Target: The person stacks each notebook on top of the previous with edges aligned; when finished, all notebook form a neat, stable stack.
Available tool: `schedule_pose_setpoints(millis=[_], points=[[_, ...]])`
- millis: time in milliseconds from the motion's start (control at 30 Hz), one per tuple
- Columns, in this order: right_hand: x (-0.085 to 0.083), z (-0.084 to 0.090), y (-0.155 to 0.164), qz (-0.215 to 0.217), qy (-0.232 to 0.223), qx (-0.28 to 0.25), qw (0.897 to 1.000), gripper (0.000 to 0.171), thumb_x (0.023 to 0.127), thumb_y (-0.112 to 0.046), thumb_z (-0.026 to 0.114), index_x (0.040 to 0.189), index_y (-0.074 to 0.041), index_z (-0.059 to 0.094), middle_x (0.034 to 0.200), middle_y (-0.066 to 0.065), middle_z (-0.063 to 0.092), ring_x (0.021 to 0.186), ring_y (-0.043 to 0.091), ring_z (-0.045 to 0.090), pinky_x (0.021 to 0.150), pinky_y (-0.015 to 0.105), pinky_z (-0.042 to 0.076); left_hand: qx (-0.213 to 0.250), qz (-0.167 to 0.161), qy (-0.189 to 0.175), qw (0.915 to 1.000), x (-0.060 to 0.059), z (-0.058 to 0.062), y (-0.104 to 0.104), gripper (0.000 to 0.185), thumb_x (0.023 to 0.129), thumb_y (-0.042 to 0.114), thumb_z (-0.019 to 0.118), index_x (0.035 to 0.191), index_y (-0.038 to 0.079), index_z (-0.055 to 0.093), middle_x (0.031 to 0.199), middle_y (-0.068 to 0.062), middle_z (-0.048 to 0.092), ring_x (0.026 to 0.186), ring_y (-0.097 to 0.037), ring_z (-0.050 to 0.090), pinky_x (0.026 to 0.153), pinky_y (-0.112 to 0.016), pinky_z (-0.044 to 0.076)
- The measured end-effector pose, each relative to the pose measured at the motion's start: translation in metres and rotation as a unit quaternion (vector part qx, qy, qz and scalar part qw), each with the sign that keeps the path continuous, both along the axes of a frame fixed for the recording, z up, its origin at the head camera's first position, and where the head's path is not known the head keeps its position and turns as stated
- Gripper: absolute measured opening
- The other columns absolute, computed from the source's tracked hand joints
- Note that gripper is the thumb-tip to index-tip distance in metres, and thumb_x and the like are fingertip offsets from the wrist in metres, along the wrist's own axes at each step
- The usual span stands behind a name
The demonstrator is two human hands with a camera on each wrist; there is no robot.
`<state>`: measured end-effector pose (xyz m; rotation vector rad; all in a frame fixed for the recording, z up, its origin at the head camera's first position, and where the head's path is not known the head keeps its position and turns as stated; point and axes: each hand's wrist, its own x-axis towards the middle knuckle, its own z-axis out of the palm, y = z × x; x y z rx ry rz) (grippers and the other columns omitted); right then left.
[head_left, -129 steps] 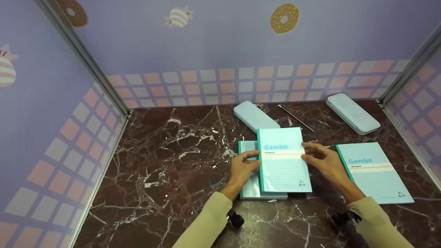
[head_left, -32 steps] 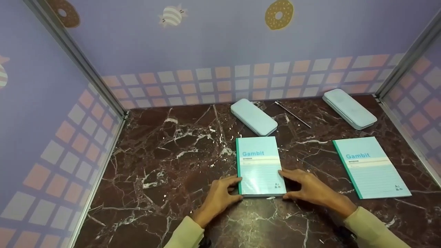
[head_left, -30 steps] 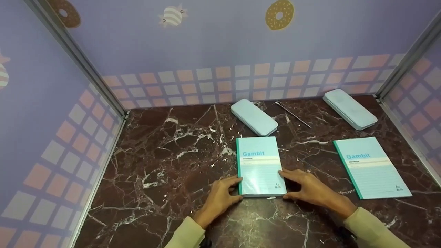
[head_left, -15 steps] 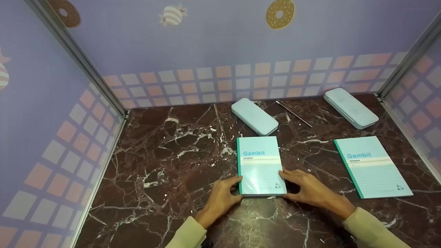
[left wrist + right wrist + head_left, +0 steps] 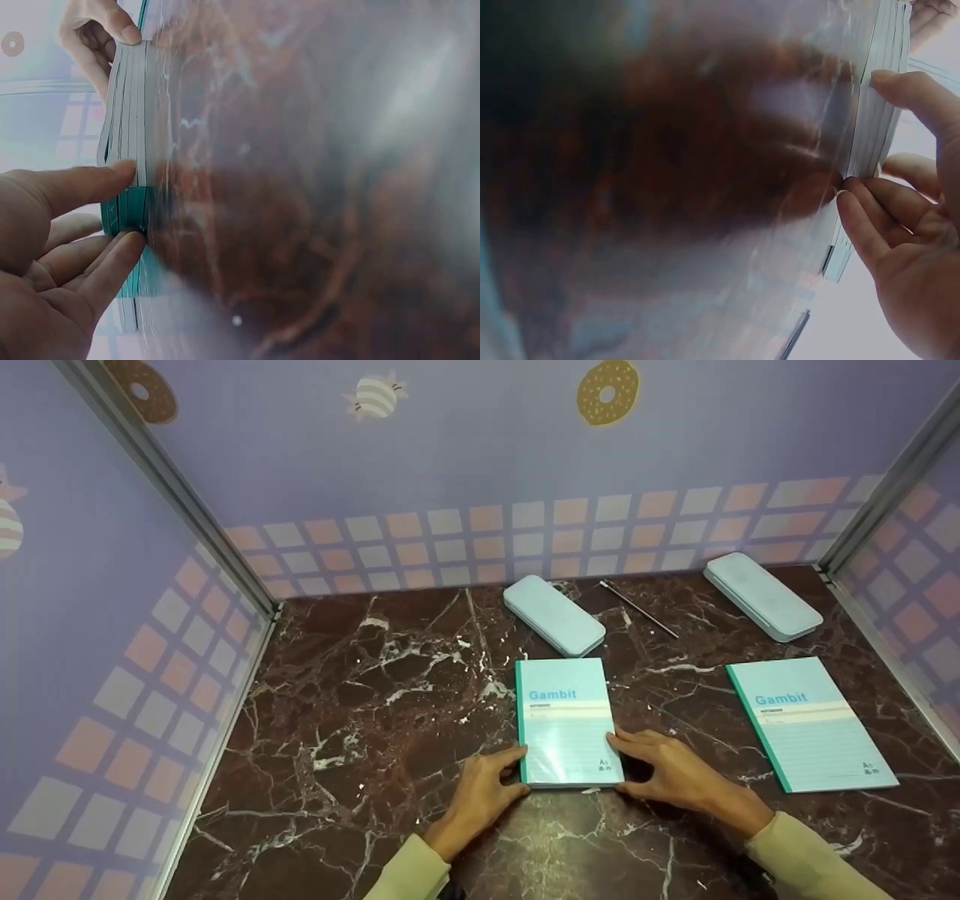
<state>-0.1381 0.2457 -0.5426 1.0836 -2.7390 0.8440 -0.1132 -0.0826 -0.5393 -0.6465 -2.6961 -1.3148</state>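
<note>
A neat stack of light blue Gambit notebooks [image 5: 568, 727] with green spines lies flat on the dark marble tabletop in the head view. My left hand [image 5: 478, 789] holds its lower left corner, fingers along the spine and thumb at the bottom edge. At the lower right corner, my right hand [image 5: 675, 771] holds it likewise. The left wrist view shows the stack's layered page edges [image 5: 129, 112] between both hands, with the left thumb against them. In the right wrist view, the right thumb and fingertips touch the notebook edges [image 5: 881, 82].
Another Gambit notebook [image 5: 810, 727] lies to the right. Behind the stack rests a pale blue pencil case [image 5: 553, 615], with a thin pen-like stick [image 5: 639, 609] beside it. A second pencil case [image 5: 763, 598] sits at the back right. Patterned walls [image 5: 450, 457] enclose the tabletop [image 5: 360, 697].
Earlier, both hands held one notebook raised over the left one. It now lies squarely on top, and the hands have moved down to the lower corners. Over the last second nothing visibly moved.
</note>
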Motion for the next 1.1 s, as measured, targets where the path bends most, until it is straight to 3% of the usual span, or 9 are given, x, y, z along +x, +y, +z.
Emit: schedule_pose_setpoints(millis=[367,500,600,733,867,933,1100], points=[[-0.001,0.004,0.001,0.000,-0.022,-0.001,1.000,0.072,0.082,-0.018,0.093,0.143,0.006,0.063,0.140,0.030,0.062,0.119,0.044,0.065,0.095,0.058,0.058,0.000,0.005,0.003,1.0000,-0.001,-0.001,0.001,0.054,0.076,-0.008,0.091,0.126,-0.009,0.072,0.128,-0.029,0.066,0.116,-0.040,0.070,0.096,-0.038,0.059],[-0.002,0.007,0.004,0.005,-0.039,0.005,0.999,0.073,0.086,-0.023,0.092,0.145,0.005,0.061,0.143,0.030,0.060,0.122,0.046,0.063,0.097,0.059,0.057,0.017,-0.004,-0.029,0.9994,-0.001,0.003,0.000,0.052,0.079,-0.007,0.090,0.128,-0.009,0.071,0.133,-0.031,0.064,0.112,-0.040,0.072,0.089,-0.032,0.061],[-0.004,0.011,0.009,0.005,-0.081,0.008,0.997,0.077,0.088,-0.035,0.090,0.148,0.002,0.060,0.148,0.029,0.057,0.128,0.050,0.058,0.103,0.065,0.051,0.031,-0.008,-0.053,0.9981,-0.003,0.009,-0.002,0.050,0.081,-0.002,0.091,0.127,-0.009,0.072,0.137,-0.032,0.063,0.108,-0.039,0.074,0.084,-0.028,0.062],[-0.009,0.017,0.016,-0.002,-0.131,0.004,0.991,0.081,0.088,-0.046,0.086,0.151,-0.002,0.059,0.151,0.025,0.055,0.134,0.051,0.054,0.108,0.068,0.045,0.037,-0.002,-0.031,0.9988,-0.010,0.017,-0.001,0.048,0.082,0.010,0.094,0.124,-0.005,0.076,0.134,-0.029,0.066,0.109,-0.039,0.074,0.086,-0.035,0.064],[-0.016,0.019,0.025,-0.015,-0.136,-0.021,0.990,0.077,0.088,-0.042,0.087,0.148,-0.001,0.061,0.146,0.020,0.062,0.131,0.043,0.060,0.108,0.061,0.048,0.059,0.003,0.004,0.9982,-0.019,0.024,0.007,0.045,0.084,0.014,0.093,0.122,-0.004,0.077,0.129,-0.024,0.071,0.106,-0.037,0.074,0.087,-0.042,0.064],[-0.020,0.020,0.030,-0.028,-0.134,-0.034,0.990,0.073,0.089,-0.039,0.087,0.147,-0.002,0.063,0.143,0.017,0.065,0.129,0.040,0.063,0.107,0.059,0.049,0.079,0.002,-0.003,0.9969,-0.023,0.028,0.013,0.044,0.086,0.015,0.092,0.123,-0.003,0.076,0.129,-0.022,0.072,0.105,-0.037,0.074,0.087,-0.042,0.064],[-0.028,0.023,0.046,-0.081,-0.146,-0.071,0.983,0.062,0.093,-0.033,0.085,0.145,-0.006,0.066,0.142,0.016,0.066,0.129,0.044,0.061,0.106,0.064,0.049,0.138,0.009,-0.059,0.9886,-0.031,0.033,0.031,0.041,0.090,0.014,0.088,0.126,-0.001,0.076,0.127,-0.016,0.073,0.109,-0.035,0.073,0.089,-0.040,0.064]])
